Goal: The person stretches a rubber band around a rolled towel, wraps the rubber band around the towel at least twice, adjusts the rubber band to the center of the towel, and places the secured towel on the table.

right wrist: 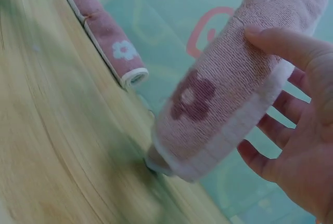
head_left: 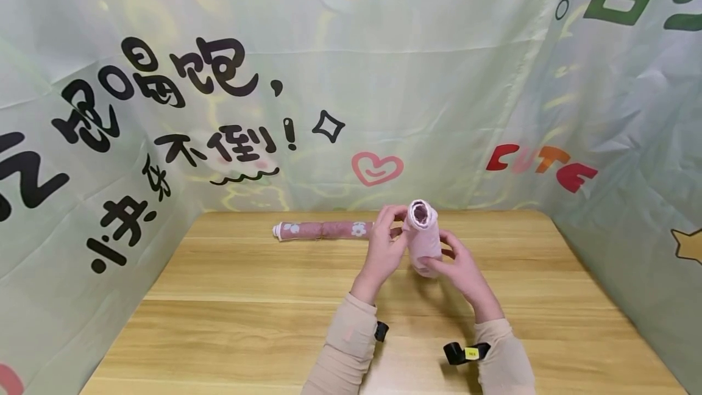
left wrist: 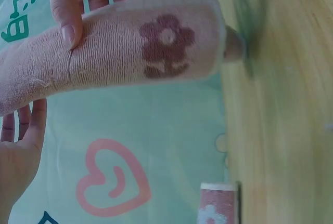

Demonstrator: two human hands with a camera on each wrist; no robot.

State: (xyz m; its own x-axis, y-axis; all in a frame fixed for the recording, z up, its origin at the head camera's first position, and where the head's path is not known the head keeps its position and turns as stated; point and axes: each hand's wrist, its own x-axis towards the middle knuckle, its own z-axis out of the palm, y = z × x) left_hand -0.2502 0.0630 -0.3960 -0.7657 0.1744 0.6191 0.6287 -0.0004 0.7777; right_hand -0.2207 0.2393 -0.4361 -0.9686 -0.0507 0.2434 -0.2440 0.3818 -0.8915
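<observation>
A pale pink rolled towel [head_left: 424,241] with a dark pink flower stands nearly upright between both hands, its hollow spiral end facing up. My left hand [head_left: 382,253] holds its upper left side. Lower down on the right, my right hand [head_left: 459,268] grips it, the thumb [right wrist: 283,44] across the front and the other fingers behind. At the bottom, an inner layer pokes out past the outer edge in the right wrist view; whether it touches the table cannot be told. Left of the hands lies a darker pink rolled towel [head_left: 340,230] with white flowers and a thin band round it.
The wooden table [head_left: 247,322] stretches out on both sides of the arms. A printed cloth [head_left: 439,96] with lettering and a heart hangs behind it and along the sides. Each wrist carries a black camera strap [head_left: 466,353].
</observation>
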